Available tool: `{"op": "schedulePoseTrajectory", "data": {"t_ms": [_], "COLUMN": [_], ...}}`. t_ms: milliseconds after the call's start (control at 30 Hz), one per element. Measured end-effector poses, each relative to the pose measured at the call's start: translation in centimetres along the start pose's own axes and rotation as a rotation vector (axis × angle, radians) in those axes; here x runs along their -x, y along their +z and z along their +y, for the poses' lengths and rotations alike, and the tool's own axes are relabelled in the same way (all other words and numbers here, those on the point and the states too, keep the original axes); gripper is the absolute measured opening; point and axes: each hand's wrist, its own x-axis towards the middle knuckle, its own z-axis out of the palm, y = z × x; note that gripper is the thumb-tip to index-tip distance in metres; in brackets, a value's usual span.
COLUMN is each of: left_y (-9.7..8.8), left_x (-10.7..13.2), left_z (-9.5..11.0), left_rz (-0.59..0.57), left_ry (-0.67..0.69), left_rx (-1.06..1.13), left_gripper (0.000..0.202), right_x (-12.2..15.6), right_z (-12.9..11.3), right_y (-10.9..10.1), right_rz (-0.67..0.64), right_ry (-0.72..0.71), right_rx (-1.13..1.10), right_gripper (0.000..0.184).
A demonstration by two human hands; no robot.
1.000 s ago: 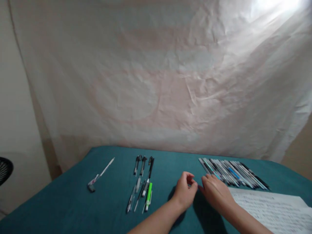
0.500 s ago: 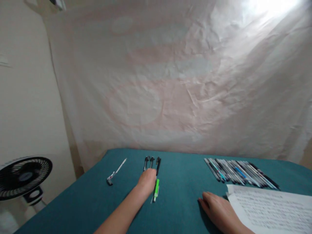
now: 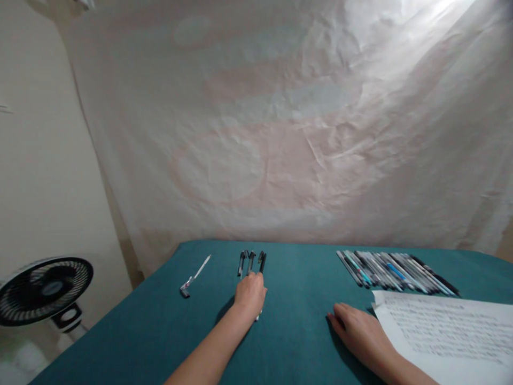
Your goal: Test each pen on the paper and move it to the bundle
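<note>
Covering pens, the left hand hides any grip. The right hand, likewise unclear, lies beside handwritten paper, perhaps resting.

A black fan stands before a pale wall, and a creased sheet hangs behind the table.

Teal cloth, black-ended pens, dark-lined white paper, black fan
</note>
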Motion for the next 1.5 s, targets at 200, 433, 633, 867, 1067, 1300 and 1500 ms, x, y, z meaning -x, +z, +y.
{"op": "schedulePoseTrajectory", "data": {"t_ms": [200, 433, 633, 867, 1067, 1300, 1500], "left_y": [0.4, 0.2, 0.9, 1.8, 1.8, 2.7, 4.3], "left_x": [0.2, 0.8, 1.1, 1.1, 1.0, 1.0, 0.8], "left_z": [0.5, 0.9, 1.8, 2.6, 3.2, 4.3, 7.0], "left_rz": [-0.074, -0.110, -0.110, -0.131, -0.161, -0.191, -0.227], "left_ry": [-0.017, 0.044, 0.111, 0.191, 0.271, 0.353, 0.419], "left_rx": [-0.168, -0.250, -0.277, -0.275, -0.220, -0.107, 0.039], "left_gripper": [0.022, 0.020, 0.019, 0.033, 0.032, 0.027, 0.023], "right_x": [0.0, -0.1, 0.0, -0.3, -0.2, -0.3, -0.4], "right_z": [-0.2, -0.1, 0.1, -0.2, -0.3, -0.4, -0.4], "right_y": [-0.3, -0.4, -0.4, -0.6, -0.8, -1.0, -0.9], "right_rz": [0.002, 0.004, 0.005, 0.023, 0.025, 0.024, 0.044], "right_ry": [-0.010, -0.019, -0.023, -0.023, -0.019, -0.014, 0.006], "right_rx": [-0.010, -0.004, -0.009, -0.022, -0.020, -0.025, -0.082], "right_gripper": [0.025, 0.025, 0.025, 0.024, 0.023, 0.024, 0.023]}}
